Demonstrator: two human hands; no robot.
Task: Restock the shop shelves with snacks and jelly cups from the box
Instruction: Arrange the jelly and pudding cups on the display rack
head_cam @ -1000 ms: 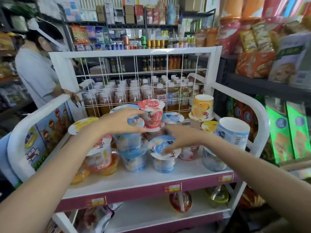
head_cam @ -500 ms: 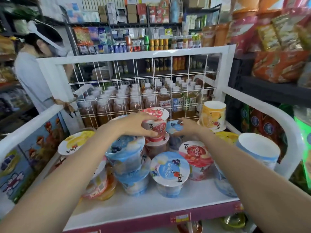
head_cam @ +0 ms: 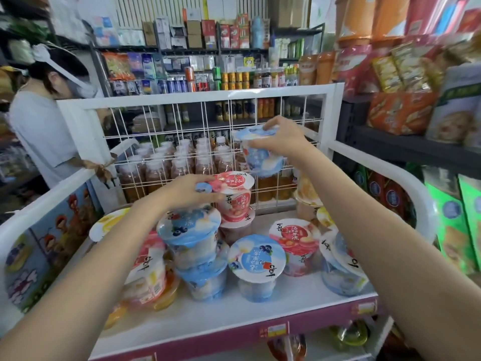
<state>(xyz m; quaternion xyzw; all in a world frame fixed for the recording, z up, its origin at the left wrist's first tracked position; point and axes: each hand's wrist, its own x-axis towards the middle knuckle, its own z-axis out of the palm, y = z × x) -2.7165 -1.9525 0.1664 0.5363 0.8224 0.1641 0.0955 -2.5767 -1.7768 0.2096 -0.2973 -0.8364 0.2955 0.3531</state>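
**Stacking jelly cups while one hand steadies the pile**

Lifting a blue-lidded jelly cup (head_cam: 263, 155) clear of the shelf, the right hand (head_cam: 282, 138) grips it from above, fingers curled over the lid rim and thumb against the wall, so the cup hangs tilted in front of the white wire back panel (head_cam: 182, 131). Held that high, it looks ready to go on top of a stack rather than into a floor gap.

The left hand (head_cam: 187, 191) rests on the two tallest stacks, where a blue blueberry cup (head_cam: 188, 225) and a pink-lidded cup (head_cam: 234, 196) stand side by side. Its fingers lie across the pink lid's edge, probably to keep the stacks from toppling; whether they pinch anything or only press is hard to tell, since the fingertips are blurred.

On the white shelf (head_cam: 299, 303), more cups stand in a loose cluster: a single blue cup (head_cam: 256, 259) at the front, a pink one (head_cam: 294, 241) just behind it, tilted cups at the right under the forearm, and yellow and pink ones at the left. The stacks lean slightly, so a careless drop could knock them over.

A person in a grey shirt (head_cam: 39, 131) stands beyond the rack at the left. The box is not in view.
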